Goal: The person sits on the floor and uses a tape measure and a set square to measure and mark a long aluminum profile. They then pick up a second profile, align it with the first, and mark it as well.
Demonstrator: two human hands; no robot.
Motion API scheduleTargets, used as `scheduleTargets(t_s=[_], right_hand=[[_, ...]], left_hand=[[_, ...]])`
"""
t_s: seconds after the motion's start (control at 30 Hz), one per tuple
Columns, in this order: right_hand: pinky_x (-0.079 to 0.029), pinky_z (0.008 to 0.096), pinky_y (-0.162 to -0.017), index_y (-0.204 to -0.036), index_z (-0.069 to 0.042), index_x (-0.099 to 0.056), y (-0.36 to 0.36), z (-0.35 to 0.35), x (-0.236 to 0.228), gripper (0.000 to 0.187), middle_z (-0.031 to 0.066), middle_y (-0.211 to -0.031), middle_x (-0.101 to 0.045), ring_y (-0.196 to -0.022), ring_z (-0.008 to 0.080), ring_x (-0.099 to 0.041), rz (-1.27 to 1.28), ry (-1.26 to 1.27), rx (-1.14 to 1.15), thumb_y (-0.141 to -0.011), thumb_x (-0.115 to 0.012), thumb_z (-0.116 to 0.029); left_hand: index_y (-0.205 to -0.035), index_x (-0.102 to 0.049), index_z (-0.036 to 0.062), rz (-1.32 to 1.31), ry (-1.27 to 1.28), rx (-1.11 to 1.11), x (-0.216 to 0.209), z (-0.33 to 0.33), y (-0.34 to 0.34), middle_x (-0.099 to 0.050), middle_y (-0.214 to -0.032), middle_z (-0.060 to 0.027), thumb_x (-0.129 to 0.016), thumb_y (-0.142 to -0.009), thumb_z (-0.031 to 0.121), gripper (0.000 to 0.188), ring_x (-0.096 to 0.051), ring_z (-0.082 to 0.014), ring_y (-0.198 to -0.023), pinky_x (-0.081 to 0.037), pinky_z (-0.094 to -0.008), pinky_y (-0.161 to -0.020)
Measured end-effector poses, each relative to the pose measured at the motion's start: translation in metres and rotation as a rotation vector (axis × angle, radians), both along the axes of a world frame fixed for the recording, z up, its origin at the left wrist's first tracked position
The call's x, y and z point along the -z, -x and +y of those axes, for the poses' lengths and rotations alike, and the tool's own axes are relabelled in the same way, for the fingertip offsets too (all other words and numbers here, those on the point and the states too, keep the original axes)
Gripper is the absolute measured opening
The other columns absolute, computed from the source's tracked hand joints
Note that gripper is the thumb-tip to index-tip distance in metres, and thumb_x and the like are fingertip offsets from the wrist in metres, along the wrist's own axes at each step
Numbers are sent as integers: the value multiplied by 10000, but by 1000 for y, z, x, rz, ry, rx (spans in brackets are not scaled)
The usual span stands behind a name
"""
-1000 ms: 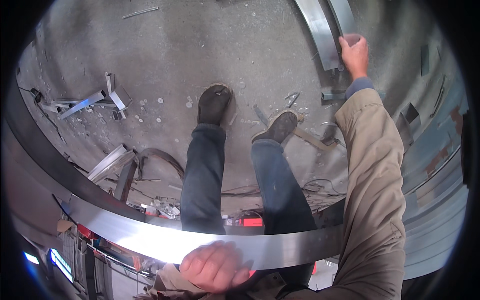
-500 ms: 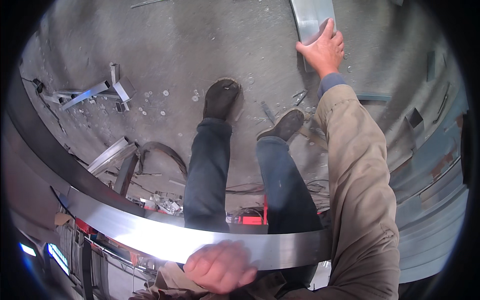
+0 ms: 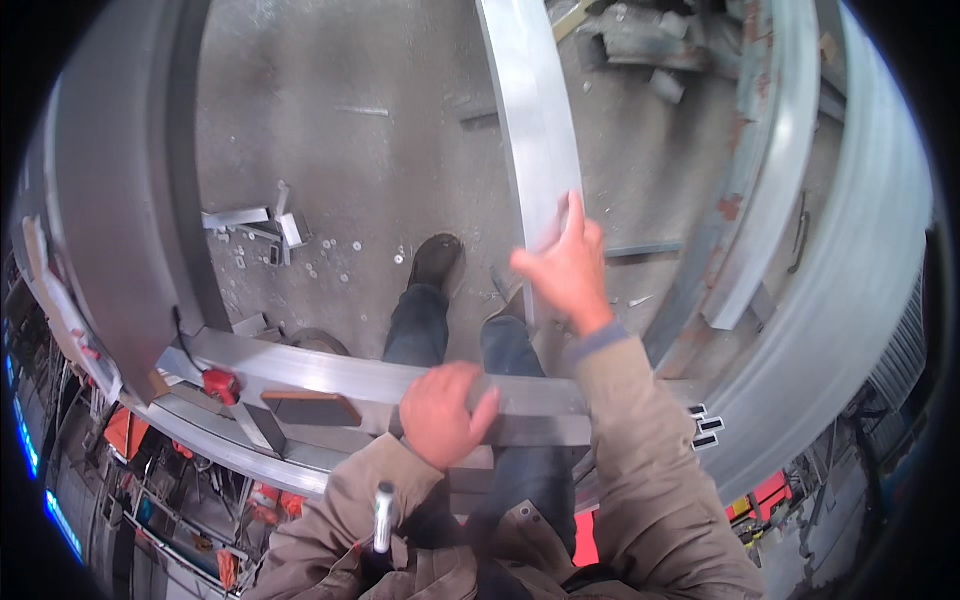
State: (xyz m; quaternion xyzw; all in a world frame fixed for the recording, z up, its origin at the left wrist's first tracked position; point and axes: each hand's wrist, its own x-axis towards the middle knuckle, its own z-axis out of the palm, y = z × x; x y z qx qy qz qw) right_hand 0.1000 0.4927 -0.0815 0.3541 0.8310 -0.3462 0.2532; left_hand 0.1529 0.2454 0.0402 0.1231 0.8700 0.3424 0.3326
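Observation:
My right hand [image 3: 570, 265] grips the near end of a long silver metal profile [image 3: 530, 110], thumb on its left edge and fingers on its right. That profile runs away from me above the floor. Below and to the left, my left hand [image 3: 447, 415] is closed over a silver crossbar [image 3: 310, 372] that lies across in front of my legs. Its fingertips are partly hidden behind the bar. A small red tool or clamp [image 3: 221, 386] and a flat dark piece with a brown edge [image 3: 312, 408] sit by the crossbar's left part.
A wide grey beam [image 3: 120, 160] stands at the left. Long metal profiles [image 3: 780, 170] lie along the right, some rust-marked. Offcuts [image 3: 290, 230] and several washers litter the concrete floor [image 3: 330, 160]. A scrap pile [image 3: 640, 45] lies at the far right. Small rectangular tube ends [image 3: 708, 427] stick out near my right arm.
My view has tilted up, showing more side beams. My right hand still holds the profile, now lower in view and nearer the crossbar. My left hand stays on the crossbar.

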Motion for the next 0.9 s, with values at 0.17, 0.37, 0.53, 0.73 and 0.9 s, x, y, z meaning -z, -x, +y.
scheduleTargets(t_s=[0.17, 0.37, 0.53, 0.73, 0.9], right_hand=[[-415, 515, -1260, -1713, 83, -279, -59, -16, -168, 1256, 347, -1533, -545, -1486, 478, -487, -57, 114, -7, -726, -899, -385], [-443, 562, -1187, -1729, -27, -338, -150, -48, -272, 1224, 340, -1439, -544, -1356, 515, -542, -166, 66, -50, -719, -894, -436], [-424, 559, -1181, -1727, -72, -370, -169, -79, -302, 1197, 308, -1438, -518, -1358, 497, -517, -257, -41, -26, -708, -895, -416], [-419, 576, -1173, -1722, -83, -368, -199, -99, -320, 1180, 302, -1420, -512, -1352, 502, -510, -125, -67, 8, -714, -909, -372], [-412, 584, -1178, -1721, -86, -362, -228, -117, -355, 1190, 313, -1445, -487, -1344, 510, -497, -133, -46, 53, -703, -924, -340]], left_hand=[[-1540, -623, -31, -742, -431, -718, 24, 42, 70, -721, -1487, -189, -724, -1115, 434, 637, -666, -287, -1409, -512, -412, -1158], [-1436, -639, -76, -1222, -715, -893, 26, 107, 104, -745, -1377, -187, -738, -1106, 302, 512, -720, -321, -1274, -573, -479, -1100], [-1345, -659, -93, -1225, -606, -1007, 25, 100, 71, -761, -1267, -215, -724, -1082, 133, 353, -782, -344, -1109, -644, -502, -1002], [-1391, -631, -129, -1261, -457, -998, -1, 93, 58, -754, -1307, -247, -693, -1075, 71, 379, -780, -375, -1158, -648, -517, -1015], [-1399, -617, -182, -1270, -437, -965, -14, 81, 18, -748, -1312, -293, -734, -1017, 29, 453, -791, -421, -1109, -655, -557, -928]])
